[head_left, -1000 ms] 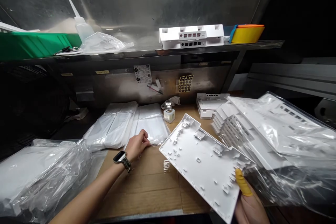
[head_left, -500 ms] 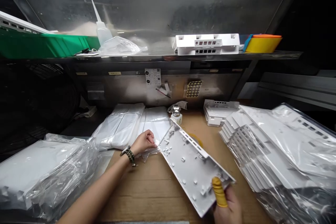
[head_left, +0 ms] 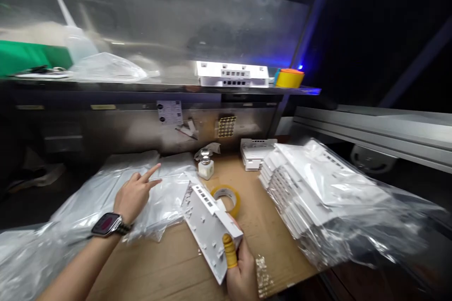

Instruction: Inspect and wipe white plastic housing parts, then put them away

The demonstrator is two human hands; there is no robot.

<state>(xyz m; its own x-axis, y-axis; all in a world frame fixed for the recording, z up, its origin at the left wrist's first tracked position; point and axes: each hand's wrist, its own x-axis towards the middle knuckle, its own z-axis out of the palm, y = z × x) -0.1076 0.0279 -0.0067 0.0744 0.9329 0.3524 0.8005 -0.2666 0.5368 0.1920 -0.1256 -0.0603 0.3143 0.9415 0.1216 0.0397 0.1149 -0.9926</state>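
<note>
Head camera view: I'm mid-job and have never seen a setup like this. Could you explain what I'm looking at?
There is no machine here: a person works with their own two hands, seen from a camera worn on the head, looking forward and down.

The right hand, a yellow finger cot on its thumb, has a white plastic housing panel in its grip, held tilted. The left hand has its fingers spread over clear plastic bags; I see nothing held there, and cannot tell whether it touches them.

The surface is covered with brown cardboard. Beyond the panel are a roll of yellow tape and a small metal-topped bottle. To the right is a plastic-wrapped stack of white panels.
</note>
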